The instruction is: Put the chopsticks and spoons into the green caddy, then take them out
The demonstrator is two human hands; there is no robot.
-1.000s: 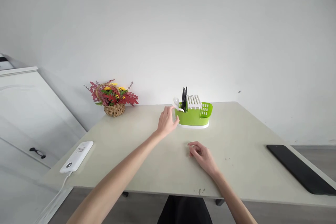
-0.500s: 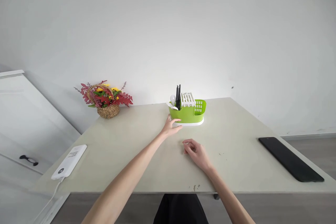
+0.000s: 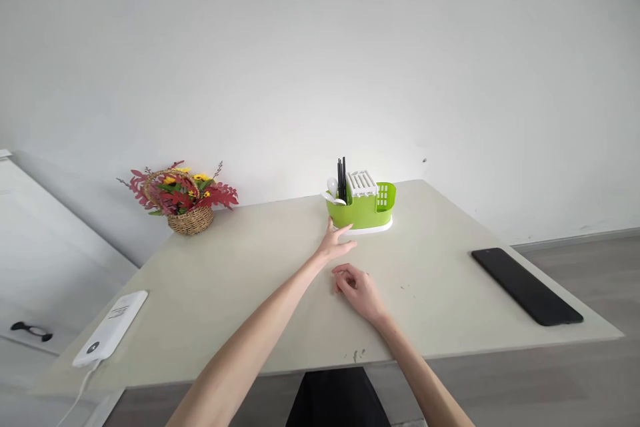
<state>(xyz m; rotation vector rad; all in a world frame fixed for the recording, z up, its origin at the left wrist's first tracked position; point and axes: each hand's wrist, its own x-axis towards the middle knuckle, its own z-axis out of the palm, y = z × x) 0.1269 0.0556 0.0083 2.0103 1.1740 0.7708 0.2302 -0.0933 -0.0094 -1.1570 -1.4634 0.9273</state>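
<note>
My left hand (image 3: pixel 337 243) reaches forward with its fingers spread, beside the front left corner of a green plastic utensil caddy (image 3: pixel 357 215). Whether the fingertips touch the caddy I cannot tell. The caddy stands on a white base (image 3: pixel 375 228). White spoons (image 3: pixel 333 187) and black chopsticks (image 3: pixel 342 181) stick up from its left part, and a white slotted rack (image 3: pixel 362 183) tops the middle. Closer to me, my right hand (image 3: pixel 357 288) rests on the table with its fingers loosely curled and nothing visible in them.
A wicker basket (image 3: pixel 191 221) of artificial flowers stands at the back left of the table (image 3: pixel 260 247). On the left lies a white power bank (image 3: pixel 111 328) with a cable, beside a white cabinet (image 3: pixel 55 233). A black phone (image 3: pixel 525 285) lies at the right.
The camera view has tilted and shifted slightly. My left hand stays spread near the caddy, with only a slight shift against it. My right hand keeps its place on the table.
</note>
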